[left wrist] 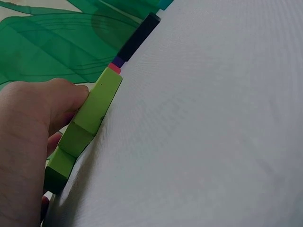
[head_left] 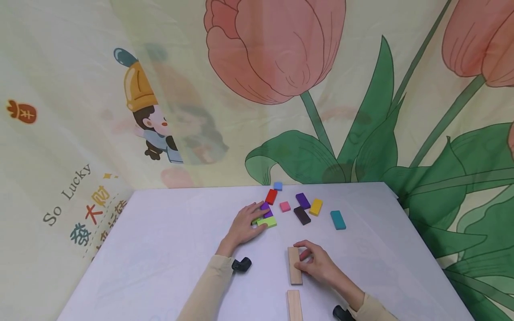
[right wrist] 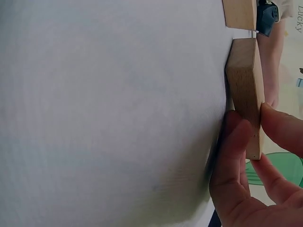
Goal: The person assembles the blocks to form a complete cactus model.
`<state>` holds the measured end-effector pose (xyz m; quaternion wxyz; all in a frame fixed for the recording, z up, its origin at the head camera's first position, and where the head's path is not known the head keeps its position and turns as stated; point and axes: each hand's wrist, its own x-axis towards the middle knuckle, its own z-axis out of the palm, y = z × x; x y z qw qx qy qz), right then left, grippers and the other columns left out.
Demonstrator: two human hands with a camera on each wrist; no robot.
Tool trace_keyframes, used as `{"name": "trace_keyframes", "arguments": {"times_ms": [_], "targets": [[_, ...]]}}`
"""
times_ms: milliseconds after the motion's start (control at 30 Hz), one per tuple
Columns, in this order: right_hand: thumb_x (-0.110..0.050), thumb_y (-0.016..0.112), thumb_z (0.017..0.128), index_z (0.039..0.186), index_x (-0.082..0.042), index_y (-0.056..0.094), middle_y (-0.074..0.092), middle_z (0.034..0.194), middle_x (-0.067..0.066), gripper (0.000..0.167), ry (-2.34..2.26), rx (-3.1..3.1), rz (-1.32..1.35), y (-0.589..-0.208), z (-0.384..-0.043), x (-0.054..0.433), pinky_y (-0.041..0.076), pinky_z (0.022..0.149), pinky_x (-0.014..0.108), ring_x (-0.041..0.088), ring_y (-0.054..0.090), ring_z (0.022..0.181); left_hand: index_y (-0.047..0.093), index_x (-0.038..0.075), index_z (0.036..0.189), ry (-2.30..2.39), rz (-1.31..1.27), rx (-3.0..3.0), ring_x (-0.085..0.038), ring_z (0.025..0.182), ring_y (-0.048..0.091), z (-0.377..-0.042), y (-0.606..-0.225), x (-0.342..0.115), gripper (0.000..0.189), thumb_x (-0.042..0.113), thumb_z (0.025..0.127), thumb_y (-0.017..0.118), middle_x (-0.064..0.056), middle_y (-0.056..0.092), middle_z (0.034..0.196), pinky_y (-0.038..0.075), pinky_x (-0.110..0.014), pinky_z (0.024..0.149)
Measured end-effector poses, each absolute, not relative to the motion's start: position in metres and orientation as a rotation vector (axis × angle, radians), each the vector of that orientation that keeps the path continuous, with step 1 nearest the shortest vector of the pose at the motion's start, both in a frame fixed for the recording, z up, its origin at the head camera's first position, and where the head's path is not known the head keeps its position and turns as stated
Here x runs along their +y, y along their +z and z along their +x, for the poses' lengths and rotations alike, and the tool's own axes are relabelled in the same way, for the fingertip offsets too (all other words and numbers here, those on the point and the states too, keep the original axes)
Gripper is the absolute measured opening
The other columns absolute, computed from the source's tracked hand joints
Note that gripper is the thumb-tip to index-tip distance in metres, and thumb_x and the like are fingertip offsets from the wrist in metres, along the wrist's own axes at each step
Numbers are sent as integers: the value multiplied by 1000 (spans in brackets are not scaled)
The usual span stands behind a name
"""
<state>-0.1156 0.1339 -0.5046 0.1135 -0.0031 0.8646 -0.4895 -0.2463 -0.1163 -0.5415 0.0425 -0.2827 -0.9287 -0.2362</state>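
My left hand (head_left: 242, 224) lies over a small cluster of blocks. Its thumb touches a light green block (head_left: 268, 221), and one finger reaches across a purple block (head_left: 266, 208). In the left wrist view, the thumb rests along the light green block (left wrist: 97, 101), with another green block (left wrist: 59, 168) nearer the wrist; the other fingers are mostly hidden. My right hand (head_left: 319, 264) pinches a plain wooden block (head_left: 295, 267) lying lengthwise on the table. The right wrist view shows fingertips at the side and end of that wooden block (right wrist: 246, 87).
A second wooden block (head_left: 295, 305) lies nearer on the white table (head_left: 160, 249). Beyond the hands are red (head_left: 271, 196), blue (head_left: 278, 186), pink (head_left: 285, 206), purple (head_left: 303, 200), dark (head_left: 302, 215), yellow (head_left: 316, 207) and teal (head_left: 338, 220) blocks. A printed curtain (head_left: 180, 67) hangs behind.
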Motion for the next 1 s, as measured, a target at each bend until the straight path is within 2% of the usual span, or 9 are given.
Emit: {"name": "trace_keyframes", "arguments": {"times_ms": [233, 567, 1000], "targets": [[-9, 82, 79, 122, -8, 62, 57, 86, 5, 48, -1434, 2485, -11, -506, -114, 134, 52, 59, 26, 16, 54, 66, 58, 21, 140, -731, -868, -2833, -32, 143, 33, -244, -541, -116, 53, 43, 92, 57, -5, 41, 154, 26, -52, 116], [-11, 83, 77, 119, -6, 64, 57, 83, 2, 47, -1414, 2498, -112, -506, -115, 136, 49, 57, 23, 16, 53, 69, 57, 22, 141, -733, -858, -2846, -31, 143, 33, -245, -537, -116, 53, 43, 92, 57, -5, 40, 155, 25, -51, 117], [-13, 84, 77, 119, -7, 66, 57, 85, 2, 46, -1356, 2500, -101, -508, -114, 135, 47, 59, 24, 17, 51, 73, 56, 23, 141, -741, -859, -2844, -31, 144, 32, -246, -539, -116, 54, 45, 92, 56, -4, 40, 155, 25, -52, 117]]}}
